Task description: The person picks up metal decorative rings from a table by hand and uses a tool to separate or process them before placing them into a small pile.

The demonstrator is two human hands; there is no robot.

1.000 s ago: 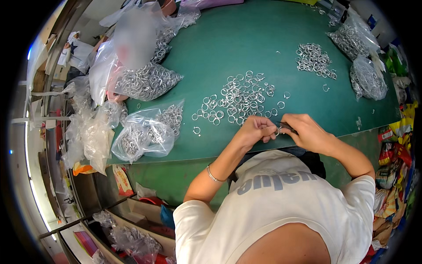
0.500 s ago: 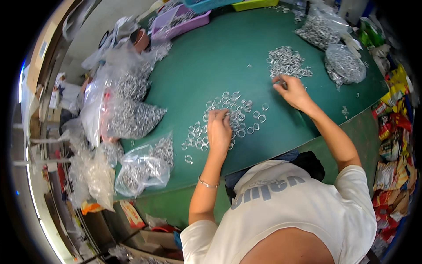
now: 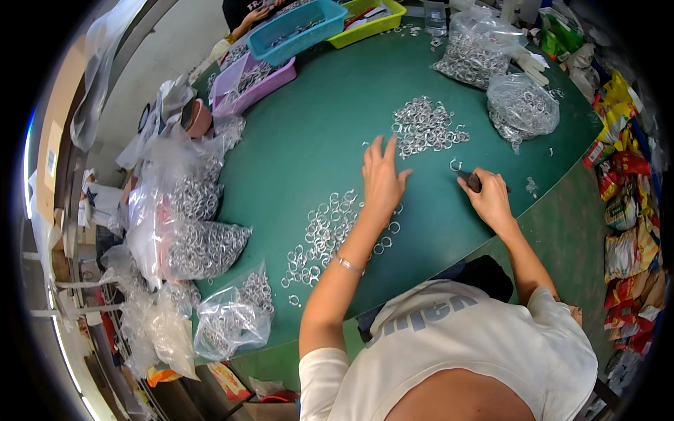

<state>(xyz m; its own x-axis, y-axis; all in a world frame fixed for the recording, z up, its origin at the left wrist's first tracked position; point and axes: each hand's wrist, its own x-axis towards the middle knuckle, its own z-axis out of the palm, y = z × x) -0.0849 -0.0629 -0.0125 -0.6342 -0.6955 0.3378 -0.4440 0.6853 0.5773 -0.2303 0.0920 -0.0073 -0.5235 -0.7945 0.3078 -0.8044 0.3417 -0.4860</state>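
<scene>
My left hand hovers over the green table with its fingers spread, holding nothing. Its fingertips are beside the far pile of silver metal rings, and its forearm crosses the nearer, looser pile of rings. To the right, my right hand is closed around a dark pliers-like tool, mostly hidden by the fingers. One open silver ring is at the tool's tip; whether the tool grips it I cannot tell.
Clear bags of rings stand at the left and far right. Purple, blue and yellow-green trays sit at the back. Another person's hand shows behind them. The green table's near edge runs before me.
My left hand has moved from the near ring pile toward the far pile and opened. The right hand has come nearer and now holds the dark tool. The view has shifted.
</scene>
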